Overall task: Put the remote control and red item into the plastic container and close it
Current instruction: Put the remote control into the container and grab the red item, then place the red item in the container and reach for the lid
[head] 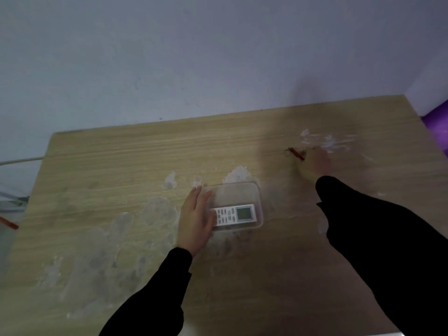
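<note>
The white remote control (234,214) already lies inside the clear plastic container (257,195) near the middle of the wooden table (121,166), its long axis running left to right, display toward the right. The left hand (196,218) rests flat against the container's left end, fingers spread and loosely open, covering the remote's near end rather than gripping anything; it looks to be steadying the box. The red item (297,154), a slim stick with a small ring at its far-left end, lies on the bare tabletop up and to the right of the container, well apart from it, its long axis slanting from upper left down to lower right. The right hand (315,163) is by far the nearer one: it sits blurred just beside the item's lower-right end, so the item stretches away from it toward the upper left. Through the blur I cannot tell whether those fingers are apart, together, or already touching the stick. My guess is the pickup of the red item is the step in hand, with the drop into the box and the closing yet to do. No lid is visible to me anywhere on the table.
</note>
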The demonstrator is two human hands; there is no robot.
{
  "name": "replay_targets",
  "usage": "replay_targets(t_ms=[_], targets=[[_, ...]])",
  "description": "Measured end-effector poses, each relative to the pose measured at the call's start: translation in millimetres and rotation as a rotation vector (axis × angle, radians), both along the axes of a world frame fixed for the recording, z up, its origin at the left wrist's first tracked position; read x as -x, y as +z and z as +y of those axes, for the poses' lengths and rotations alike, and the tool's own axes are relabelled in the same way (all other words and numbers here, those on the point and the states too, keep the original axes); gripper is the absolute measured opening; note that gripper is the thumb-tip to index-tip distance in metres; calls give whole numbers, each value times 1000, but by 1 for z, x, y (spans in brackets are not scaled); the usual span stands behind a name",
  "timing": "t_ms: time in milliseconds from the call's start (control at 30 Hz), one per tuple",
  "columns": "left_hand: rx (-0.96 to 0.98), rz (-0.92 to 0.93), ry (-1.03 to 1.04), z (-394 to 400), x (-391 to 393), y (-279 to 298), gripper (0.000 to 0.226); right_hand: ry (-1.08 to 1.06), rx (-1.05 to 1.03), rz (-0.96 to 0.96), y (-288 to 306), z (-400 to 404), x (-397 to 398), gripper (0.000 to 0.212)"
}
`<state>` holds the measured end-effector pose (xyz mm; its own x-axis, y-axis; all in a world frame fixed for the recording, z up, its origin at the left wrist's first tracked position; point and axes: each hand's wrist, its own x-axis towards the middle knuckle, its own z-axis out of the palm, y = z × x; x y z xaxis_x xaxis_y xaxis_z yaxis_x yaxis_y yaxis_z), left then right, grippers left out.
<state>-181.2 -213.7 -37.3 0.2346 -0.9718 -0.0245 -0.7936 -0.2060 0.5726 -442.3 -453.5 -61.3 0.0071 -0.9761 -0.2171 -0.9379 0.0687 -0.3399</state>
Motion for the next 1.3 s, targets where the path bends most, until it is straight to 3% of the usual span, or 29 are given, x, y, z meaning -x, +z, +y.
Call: replay_targets(t_ms=[133, 300, 433, 567, 633, 800, 900, 967, 1067, 1200, 1300], targets=[[10, 62, 36, -5, 0, 3, 47, 45, 130, 23, -2, -5, -1, 15], [81, 137, 59, -26, 5, 21, 51, 275, 264, -272, 30, 24, -43, 11], [62, 161, 22, -49, 10, 29, 55, 544, 214, -462, 57, 65, -81, 11], [63, 137, 7, -61, 7, 30, 29, 685, 170, -670, 65, 96, -97, 9], [32, 185, 25, -59, 3, 33, 15, 672, 150, -668, 60, 101, -94, 9], [-108, 285, 60, -49, -6, 32, 14, 613, 81, -487, 41, 110, -83, 14], [-133, 11, -40, -53, -10, 28, 2, 675, 121, -229, 32, 113, -85, 7], [-200, -285, -180, -57, -8, 27, 10, 736, 150, -82, 28, 112, -87, 5], [-262, -546, -303, -61, -4, 23, 17, 815, 291, 109, 17, 115, -91, 10], [-292, -639, -288, -61, -7, 16, 17, 825, 344, 201, 10, 118, -97, 14], [-274, -646, -284, -57, -9, 13, 17, 815, 276, 34, 12, 119, -95, 8]])
